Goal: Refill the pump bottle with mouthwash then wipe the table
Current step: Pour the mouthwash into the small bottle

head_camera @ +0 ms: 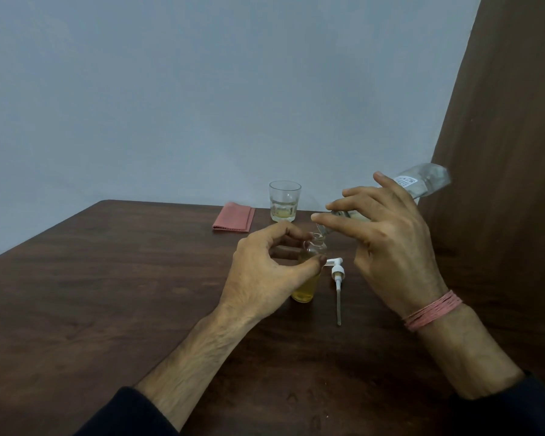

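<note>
My left hand point(258, 272) has its grip curled round the small pump bottle point(307, 272), upright on the tabletop point(107, 294) and part full of amber liquid: light, slick, easily tipped, so I hold it at the shoulder. My right hand point(387, 243) grips the tilted clear mouthwash bottle point(422, 182), neck at the opening. The pump head point(338, 278) lies just beside.

Dark sleeves point(132, 410), pink thread wristband point(433, 310)
</note>
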A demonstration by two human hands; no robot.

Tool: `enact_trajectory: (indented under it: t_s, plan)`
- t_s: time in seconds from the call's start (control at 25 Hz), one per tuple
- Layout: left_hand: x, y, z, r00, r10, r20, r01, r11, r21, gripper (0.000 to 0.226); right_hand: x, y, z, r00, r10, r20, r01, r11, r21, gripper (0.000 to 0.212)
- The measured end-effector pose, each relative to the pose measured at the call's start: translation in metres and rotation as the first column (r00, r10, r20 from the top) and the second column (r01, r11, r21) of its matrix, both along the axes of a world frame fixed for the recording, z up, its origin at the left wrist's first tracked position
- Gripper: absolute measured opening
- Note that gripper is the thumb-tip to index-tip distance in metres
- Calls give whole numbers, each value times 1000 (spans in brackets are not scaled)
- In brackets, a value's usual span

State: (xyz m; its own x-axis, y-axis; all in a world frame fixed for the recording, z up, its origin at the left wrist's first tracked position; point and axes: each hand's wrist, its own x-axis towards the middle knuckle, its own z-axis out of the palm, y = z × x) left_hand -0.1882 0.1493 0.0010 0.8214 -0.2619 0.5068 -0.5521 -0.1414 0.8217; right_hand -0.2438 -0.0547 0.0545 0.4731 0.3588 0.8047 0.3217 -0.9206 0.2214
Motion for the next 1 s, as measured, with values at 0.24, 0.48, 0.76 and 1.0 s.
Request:
enact_trajectory:
  t_s: [0.24,0.48,0.76,1.0]
  plan:
    - [0,0,-1,999,8,43,-9,999,33,26,0,-2,2,1000,20,17,-19,1000,-14,58]
    - [-1,0,-1,997,25,71,-28,999,46,27,-1,-2,2,999,38,38,-36,999,-37,61]
    - [-2,-1,-1,997,27,78,-31,998,47,26,-3,-1,3,999,22,36,-20,998,-56,60]
    - [-1,-2,-2,996,21,82,-24,999,44,28,-4,0,4,999,26,47,-23,998,-66,57]
